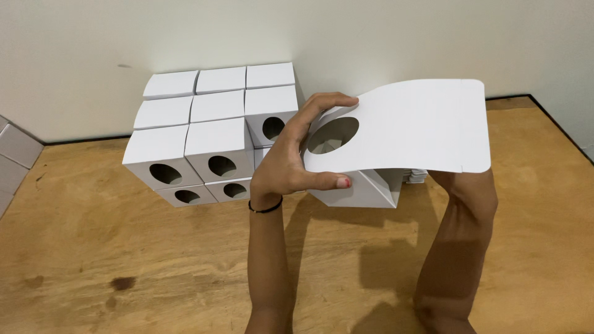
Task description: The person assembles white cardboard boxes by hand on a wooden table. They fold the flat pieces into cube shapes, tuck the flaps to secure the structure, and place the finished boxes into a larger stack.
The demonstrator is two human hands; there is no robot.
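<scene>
My left hand (291,154) grips the left edge of a white cardboard box blank (408,127), thumb underneath and fingers curled over the top by its round cut-out hole. The blank is partly folded, with a long flap curving up and to the right and a folded corner below. My right hand is hidden under the flap; only its forearm (461,235) shows, rising from below to the box's underside. Left of my left hand stands a stack of finished white boxes (210,133) with round holes in their fronts.
The boxes are stacked in two layers against a cream wall (346,37). Everything rests on a worn wooden tabletop (124,260) with dark stains. A small pile of flat white blanks (416,176) lies behind the held box. Grey tiles (15,154) show at far left.
</scene>
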